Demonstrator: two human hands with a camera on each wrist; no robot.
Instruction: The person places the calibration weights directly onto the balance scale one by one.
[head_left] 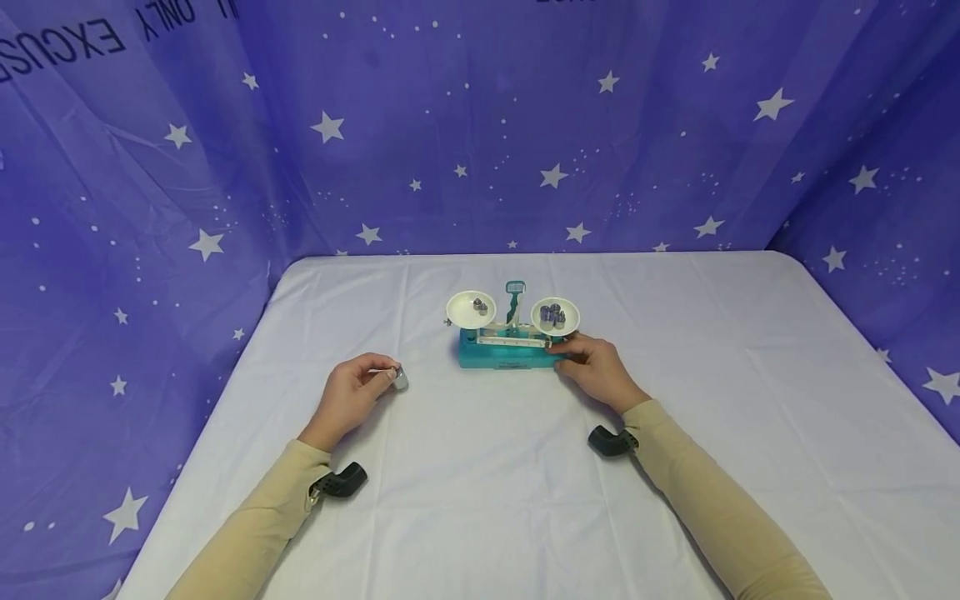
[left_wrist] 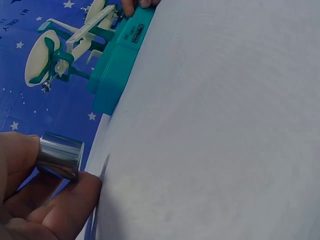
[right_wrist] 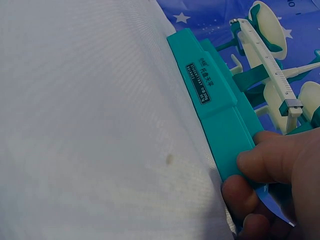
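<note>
My left hand (head_left: 348, 398) pinches a shiny cylindrical metal weight (head_left: 401, 381) between thumb and fingers, to the left of a teal balance scale (head_left: 495, 357). In the left wrist view the weight (left_wrist: 60, 156) lies tilted in the fingertips. The scale's left pan (head_left: 459, 312) bears a few small metal weights (head_left: 480, 307); several more weights (head_left: 552, 318) crowd the right pan (head_left: 572, 315). At the right end of the teal base (right_wrist: 220, 125), my right hand (head_left: 596, 372) grips the corner. A ruled beam with a slider (right_wrist: 291, 104) runs above the base, the slider near that hand.
A white cloth (head_left: 480, 467) covers the table, with slight creases. Behind and at both sides hangs a purple curtain (head_left: 450, 125) with white stars. Each wrist carries a black curved camera mount (head_left: 341, 481).
</note>
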